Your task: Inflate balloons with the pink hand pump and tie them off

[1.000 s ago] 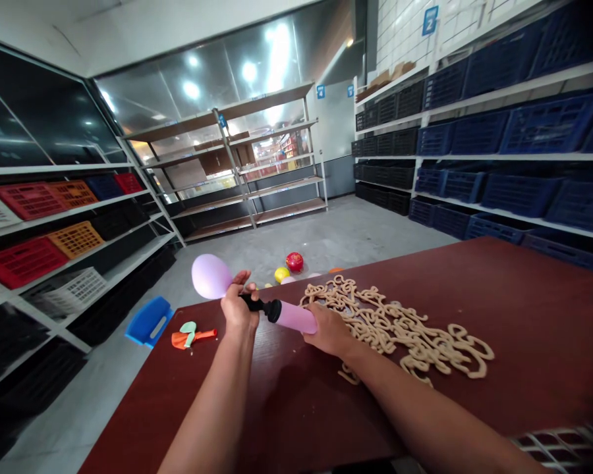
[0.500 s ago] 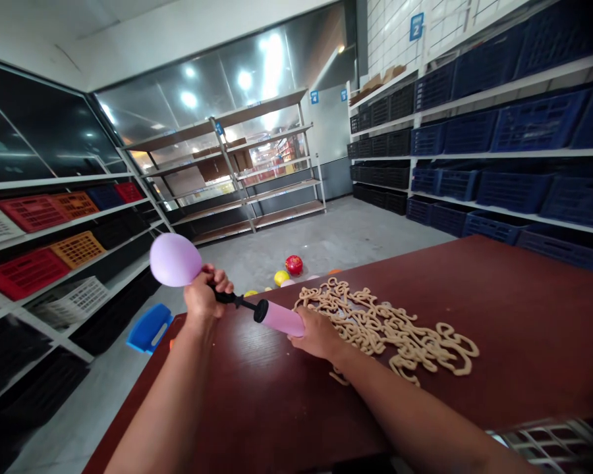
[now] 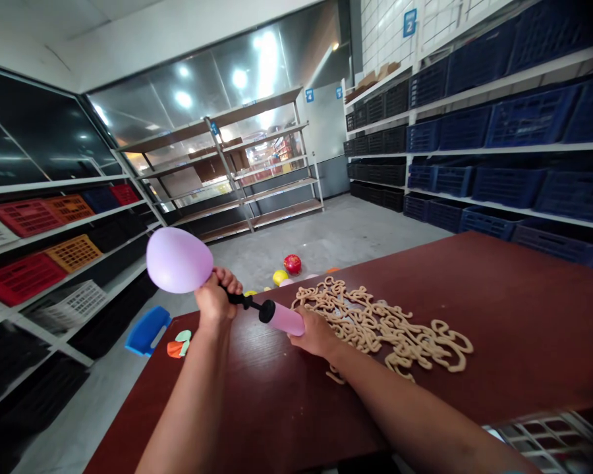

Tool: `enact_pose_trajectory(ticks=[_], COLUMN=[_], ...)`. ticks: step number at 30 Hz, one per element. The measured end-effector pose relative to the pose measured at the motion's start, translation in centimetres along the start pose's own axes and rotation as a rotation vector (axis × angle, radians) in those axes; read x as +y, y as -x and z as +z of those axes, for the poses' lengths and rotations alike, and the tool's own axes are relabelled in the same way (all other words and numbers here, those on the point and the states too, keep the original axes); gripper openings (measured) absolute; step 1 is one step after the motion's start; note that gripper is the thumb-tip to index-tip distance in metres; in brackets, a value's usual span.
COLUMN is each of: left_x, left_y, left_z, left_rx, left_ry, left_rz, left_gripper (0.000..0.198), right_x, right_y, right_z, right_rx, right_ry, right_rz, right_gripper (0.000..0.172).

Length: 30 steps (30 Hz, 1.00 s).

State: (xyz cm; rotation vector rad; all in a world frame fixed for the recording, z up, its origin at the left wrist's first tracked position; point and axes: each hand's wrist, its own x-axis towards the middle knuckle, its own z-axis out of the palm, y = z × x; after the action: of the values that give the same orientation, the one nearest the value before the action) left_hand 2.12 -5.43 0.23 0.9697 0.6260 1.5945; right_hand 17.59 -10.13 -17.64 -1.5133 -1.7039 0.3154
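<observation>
A partly filled lilac balloon [image 3: 178,261] sits at the far end of a hand pump [image 3: 285,318] with a pink barrel and black fittings. My left hand [image 3: 217,293] is closed round the pump's black end and lies against the balloon's neck; the neck itself is hidden by my fingers. My right hand [image 3: 313,334] grips the pink barrel at its other end. Just beyond the right hand, a heap of tan, curled uninflated long balloons [image 3: 370,322] lies on the dark red table [image 3: 257,408].
Small orange and pale green uninflated balloons [image 3: 178,345] lie at the table's left edge, near a blue chair back [image 3: 148,330]. Beyond the table, a red balloon [image 3: 292,264] and a yellow balloon [image 3: 279,277] are on the floor. Crate-filled shelves [image 3: 514,151] line the sides.
The lilac balloon has grown larger. My left hand has come slightly nearer the right, and less of the pump's black rod shows. Orange and green balloons have come into view beside my left forearm.
</observation>
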Motion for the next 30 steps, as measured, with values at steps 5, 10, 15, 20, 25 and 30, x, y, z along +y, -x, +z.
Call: enact_pose_trajectory(ticks=[5, 10, 15, 20, 25, 30], left_x=[-3.6, -3.0, 1.6, 6.3, 5.7, 1.0], left_y=[1.4, 1.0, -1.0, -2.7, -2.6, -1.2], left_z=[-0.1, -2.2, -4.1, -3.9, -2.9, -2.0], left_rx=[0.051, 0.119, 0.131, 0.103, 0.083, 0.110], left_ry=[0.047, 0.095, 0.088, 0.031, 0.044, 0.069], left_rz=[-0.050, -0.028, 0.015, 0.095, 0.114, 0.064], left_gripper=[0.017, 0.017, 0.019, 0.017, 0.015, 0.015], right_x=[0.1, -0.3, -0.5, -0.7, -0.4, -0.2], right_y=[-0.1, -0.3, -0.5, -0.5, -0.3, -0.2], right_z=[-0.1, -0.6, -1.1, -1.8, -1.9, -1.8], right_rx=[0.016, 0.009, 0.009, 0.002, -0.007, -0.033], right_ry=[0.069, 0.137, 0.123, 0.067, 0.024, 0.025], right_rz=[-0.005, -0.010, -0.031, -0.004, 0.057, 0.075], right_gripper=[0.034, 0.034, 0.035, 0.034, 0.038, 0.039])
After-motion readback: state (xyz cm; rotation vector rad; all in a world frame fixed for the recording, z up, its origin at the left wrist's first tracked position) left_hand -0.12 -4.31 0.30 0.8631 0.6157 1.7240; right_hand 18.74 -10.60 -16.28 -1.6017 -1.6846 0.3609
